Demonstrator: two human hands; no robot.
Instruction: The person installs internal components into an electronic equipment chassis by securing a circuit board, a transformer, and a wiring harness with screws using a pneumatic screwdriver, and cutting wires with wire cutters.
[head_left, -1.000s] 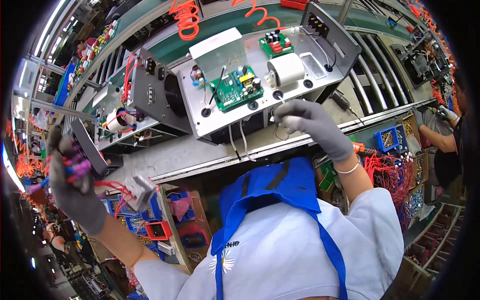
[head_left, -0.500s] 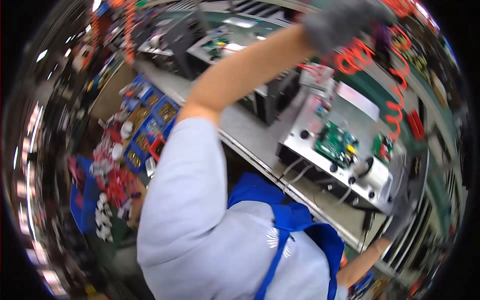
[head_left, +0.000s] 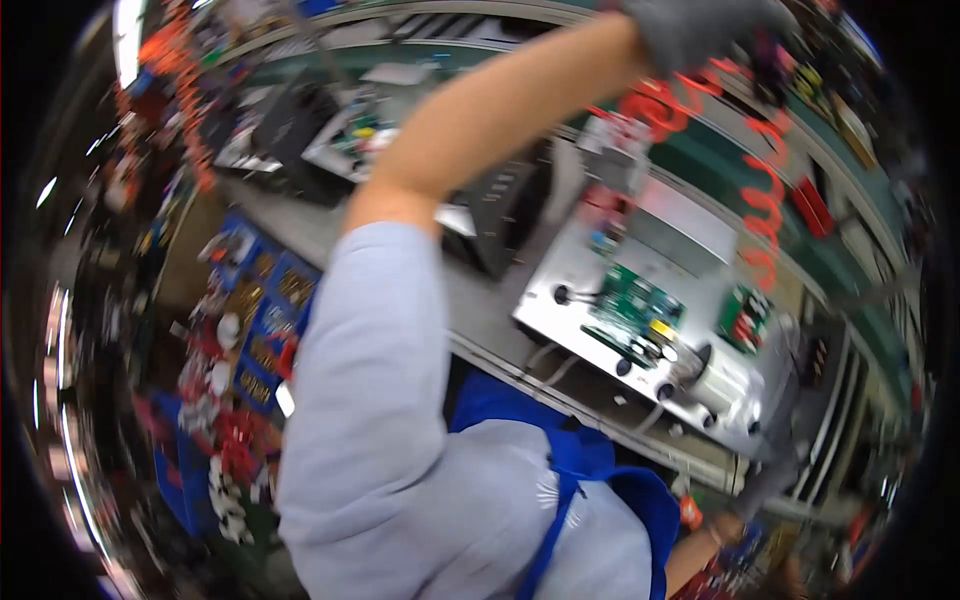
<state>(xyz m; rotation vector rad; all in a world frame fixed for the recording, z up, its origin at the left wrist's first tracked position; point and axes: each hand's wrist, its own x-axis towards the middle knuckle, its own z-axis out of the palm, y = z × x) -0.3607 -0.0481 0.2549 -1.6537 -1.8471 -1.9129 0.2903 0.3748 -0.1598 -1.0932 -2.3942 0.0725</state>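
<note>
My left hand (head_left: pixel 705 32), in a grey glove, is raised across the top of the view, beside a dark object (head_left: pixel 768 65) near a red coiled hose (head_left: pixel 765 190). Blur hides its fingers and whether it grips anything. Low at the right, my gloved right hand (head_left: pixel 770 478) is beside the right end of a white metal chassis (head_left: pixel 545 312). Its fingers are smeared too. On the chassis sit a green circuit board (head_left: pixel 640 300), a smaller green board (head_left: pixel 745 318) and a white cylinder (head_left: pixel 728 388).
Black equipment housings (head_left: pixel 505 205) stand on the grey bench (head_left: pixel 490 310) to the left of the chassis. Blue bins (head_left: pixel 270 325) hold small brass-coloured parts at the left. A red bin (head_left: pixel 813 208) is at the far right. Rollers (head_left: pixel 825 450) run beside the chassis.
The bench and chassis have shifted left in the view as it turned. My left hand stays raised, a little farther right. My right hand appears lower.
</note>
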